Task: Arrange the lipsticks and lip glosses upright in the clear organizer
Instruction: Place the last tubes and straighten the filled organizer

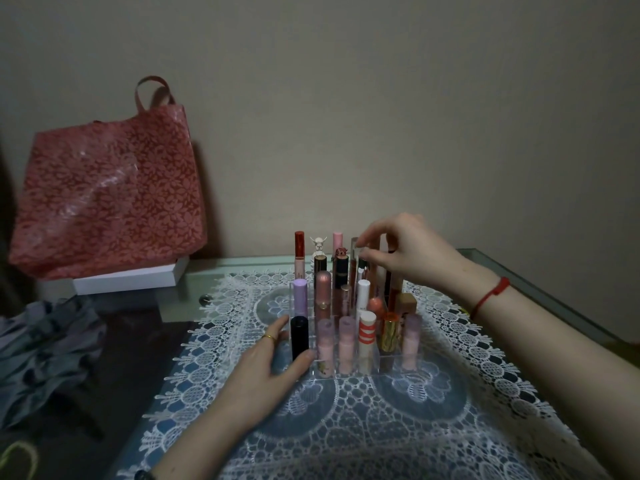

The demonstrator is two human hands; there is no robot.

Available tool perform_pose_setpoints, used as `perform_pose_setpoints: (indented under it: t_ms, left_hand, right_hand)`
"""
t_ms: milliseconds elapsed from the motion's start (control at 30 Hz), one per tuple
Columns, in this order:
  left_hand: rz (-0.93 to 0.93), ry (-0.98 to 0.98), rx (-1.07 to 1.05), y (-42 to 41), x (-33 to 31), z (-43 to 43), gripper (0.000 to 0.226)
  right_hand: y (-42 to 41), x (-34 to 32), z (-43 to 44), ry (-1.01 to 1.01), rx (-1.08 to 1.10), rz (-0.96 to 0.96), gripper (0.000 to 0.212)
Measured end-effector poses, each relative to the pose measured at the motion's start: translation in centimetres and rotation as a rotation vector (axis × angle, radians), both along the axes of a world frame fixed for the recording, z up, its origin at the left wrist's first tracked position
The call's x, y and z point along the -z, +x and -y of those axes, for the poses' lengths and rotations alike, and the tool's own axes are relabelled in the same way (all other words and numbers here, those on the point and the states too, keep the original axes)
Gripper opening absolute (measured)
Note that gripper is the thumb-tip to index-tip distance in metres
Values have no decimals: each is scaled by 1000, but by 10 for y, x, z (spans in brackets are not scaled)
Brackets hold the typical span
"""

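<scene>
White lace covers our table (398,427), where our right hand (408,252) pinches the cap of a tall gloss (354,268) standing in the clear organizer's (346,370) back row. Our left hand (266,368) lies open, bracing the organizer's near-left corner. We should lower the gloss straight down so neighbouring tubes stay upright.

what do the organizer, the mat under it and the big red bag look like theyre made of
Clear gridded organizer: likely acrylic; see-through, glossy, rigid walls. White openwork mat: lace, probably cotton or synthetic thread. Red floral tote bag: seemingly coated or plastic-covered fabric, given shiny crinkled highlights.
</scene>
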State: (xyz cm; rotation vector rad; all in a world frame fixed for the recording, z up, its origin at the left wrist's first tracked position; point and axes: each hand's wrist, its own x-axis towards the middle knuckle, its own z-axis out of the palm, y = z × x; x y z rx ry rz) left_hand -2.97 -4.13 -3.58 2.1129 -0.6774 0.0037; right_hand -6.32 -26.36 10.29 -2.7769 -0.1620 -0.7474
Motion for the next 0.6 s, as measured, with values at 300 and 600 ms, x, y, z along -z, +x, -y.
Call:
perform_pose_setpoints:
  t_ms: [300,600]
  left_hand:
    - [2,9,-8,-1,0,0,88]
    - [-1,-7,-5,-3,-1,1,88]
  right_hand:
    - [-29,13,-2,7,-62,-182,8]
    - [-30,24,2,52,-51,-224,3]
